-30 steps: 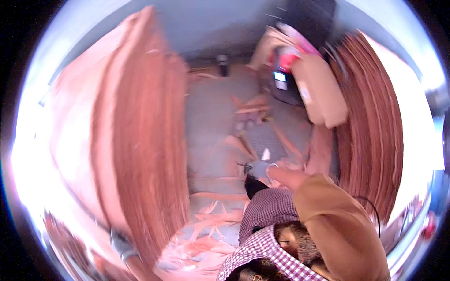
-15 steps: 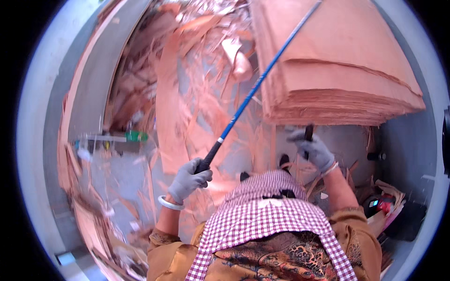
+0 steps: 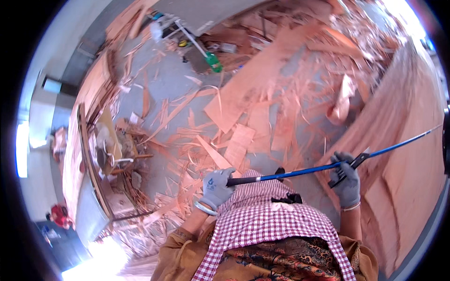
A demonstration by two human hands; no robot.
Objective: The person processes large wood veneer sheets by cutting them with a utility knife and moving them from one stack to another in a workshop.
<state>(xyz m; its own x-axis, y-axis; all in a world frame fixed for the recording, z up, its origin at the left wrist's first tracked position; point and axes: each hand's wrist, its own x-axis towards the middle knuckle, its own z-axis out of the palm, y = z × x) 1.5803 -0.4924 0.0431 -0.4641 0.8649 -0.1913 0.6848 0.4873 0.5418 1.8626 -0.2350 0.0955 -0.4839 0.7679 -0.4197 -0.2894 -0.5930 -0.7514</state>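
Observation:
My left hand, in a grey glove, is closed around the black grip of a long blue rod, which slants up to the right across the checked apron. My right hand, also gloved, grips a black tool, perhaps a cutter, with the rod crossing at its fingers. The rod's far end lies over a stack of pinkish veneer sheets at the right.
Torn strips and sheets of veneer litter the grey floor. At the back are a white frame and a green bottle. A board structure with debris stands at the left, a person in red beyond.
The view has turned, so the veneer stack now sits low at the right. The rod has swung from steep to nearly level, and my right hand with the black tool has come against it.

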